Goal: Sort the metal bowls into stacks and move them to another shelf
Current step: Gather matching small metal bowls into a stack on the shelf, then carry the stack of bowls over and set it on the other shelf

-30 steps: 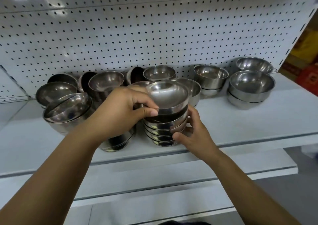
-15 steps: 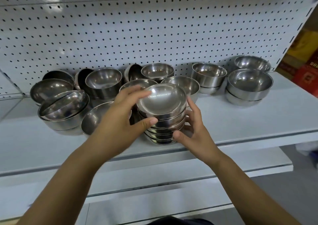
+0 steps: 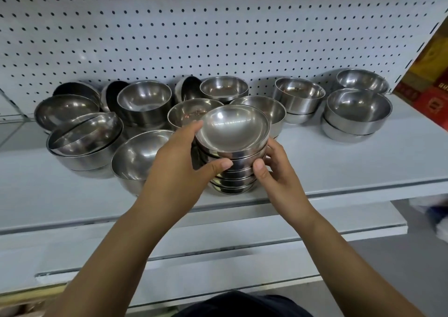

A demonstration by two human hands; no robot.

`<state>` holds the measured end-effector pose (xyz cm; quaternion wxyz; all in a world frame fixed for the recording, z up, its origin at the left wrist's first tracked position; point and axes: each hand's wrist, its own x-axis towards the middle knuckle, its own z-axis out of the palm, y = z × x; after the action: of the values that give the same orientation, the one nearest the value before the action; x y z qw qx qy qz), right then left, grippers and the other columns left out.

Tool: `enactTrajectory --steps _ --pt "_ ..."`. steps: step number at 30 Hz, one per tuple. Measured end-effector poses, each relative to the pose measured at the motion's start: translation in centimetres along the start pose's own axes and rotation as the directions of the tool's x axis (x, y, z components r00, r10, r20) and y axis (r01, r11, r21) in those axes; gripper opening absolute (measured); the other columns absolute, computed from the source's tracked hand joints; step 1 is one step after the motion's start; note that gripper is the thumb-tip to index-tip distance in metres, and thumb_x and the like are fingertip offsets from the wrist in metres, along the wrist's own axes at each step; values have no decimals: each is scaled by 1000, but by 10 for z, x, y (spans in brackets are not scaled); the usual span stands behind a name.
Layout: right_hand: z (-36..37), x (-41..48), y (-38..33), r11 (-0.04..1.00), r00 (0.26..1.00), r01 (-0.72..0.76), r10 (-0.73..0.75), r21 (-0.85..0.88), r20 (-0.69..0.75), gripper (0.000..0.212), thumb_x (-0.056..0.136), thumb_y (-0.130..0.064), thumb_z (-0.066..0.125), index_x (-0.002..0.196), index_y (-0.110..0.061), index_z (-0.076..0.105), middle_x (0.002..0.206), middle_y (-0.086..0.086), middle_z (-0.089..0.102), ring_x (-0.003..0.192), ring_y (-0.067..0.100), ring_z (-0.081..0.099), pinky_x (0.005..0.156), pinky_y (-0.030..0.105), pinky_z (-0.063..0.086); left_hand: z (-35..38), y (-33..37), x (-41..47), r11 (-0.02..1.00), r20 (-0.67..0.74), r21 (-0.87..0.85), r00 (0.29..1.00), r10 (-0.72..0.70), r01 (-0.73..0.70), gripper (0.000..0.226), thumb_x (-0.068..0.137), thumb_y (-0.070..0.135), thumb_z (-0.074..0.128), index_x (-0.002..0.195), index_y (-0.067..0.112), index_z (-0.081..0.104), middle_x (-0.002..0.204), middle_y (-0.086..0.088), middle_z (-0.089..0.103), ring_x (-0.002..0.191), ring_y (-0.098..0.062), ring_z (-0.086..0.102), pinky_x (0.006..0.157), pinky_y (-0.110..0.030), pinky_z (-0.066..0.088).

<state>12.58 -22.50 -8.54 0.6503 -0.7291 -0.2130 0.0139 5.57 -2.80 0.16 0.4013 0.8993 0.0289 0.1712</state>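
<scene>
**Hands.** The left hand [image 3: 179, 168] is curled round the near-left side of the stack of shallow bowls [image 3: 232, 132]. Its thumb presses on the front wall and its fingers reach to the far rim of the top bowl. The right hand [image 3: 278, 173] is curled round the right side, with its thumb on the front close beside the left thumb and its fingers hidden behind the stack. Both hands hold the stack.

**Stack.** Several like-sized bowls are nested at the front edge of the shelf [image 3: 339, 166]. I cannot tell whether the base rests on the board or sits just clear of it. The top bowl appears tipped slightly toward the person.

**Judgement.** The step in hand looks to be squaring up and lifting this stack.
- Seat the top bowl level first.
- Grip low enough that the bottom bowls come along.
- Raise the stack straight up.
- Draw it forward, away from the large bowl [image 3: 138, 156] just beside the left hand, which could be knocked.

The lower shelf [image 3: 218, 234] directly beneath is a likely destination. The other bowls [image 3: 356, 113] stand unsorted along the pegboard [image 3: 218, 37].
</scene>
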Motion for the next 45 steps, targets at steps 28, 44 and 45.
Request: enactTrajectory --steps 28,44,45 --pt "3 -1 1 980 989 -142 148 -137 32 122 52 -34 104 151 -39 34 133 -18 64 122 6 63 104 37 55 -6 4 11 980 50 -194 998 -25 35 71 55 57 78 117 59 44 135 15 58 116 12 54 94 -9 42" --pt "-59 -32 -19 990 988 -122 114 -67 -108 108 53 -21 100 145 -27 43 127 -13 67 124 13 64 105 36 54 33 30 28 818 177 -575 973 148 -20 70 70 27 86 135 19 61 137 5 66 129 -16 61 107 -33 50" --pt "-67 -35 -20 990 986 -123 113 -73 -122 108 54 -22 101 145 -27 42 128 -12 67 124 13 64 105 37 54 40 36 29 809 189 -588 971 145 -6 69 70 26 88 133 20 61 134 6 68 127 -13 62 106 -32 50"
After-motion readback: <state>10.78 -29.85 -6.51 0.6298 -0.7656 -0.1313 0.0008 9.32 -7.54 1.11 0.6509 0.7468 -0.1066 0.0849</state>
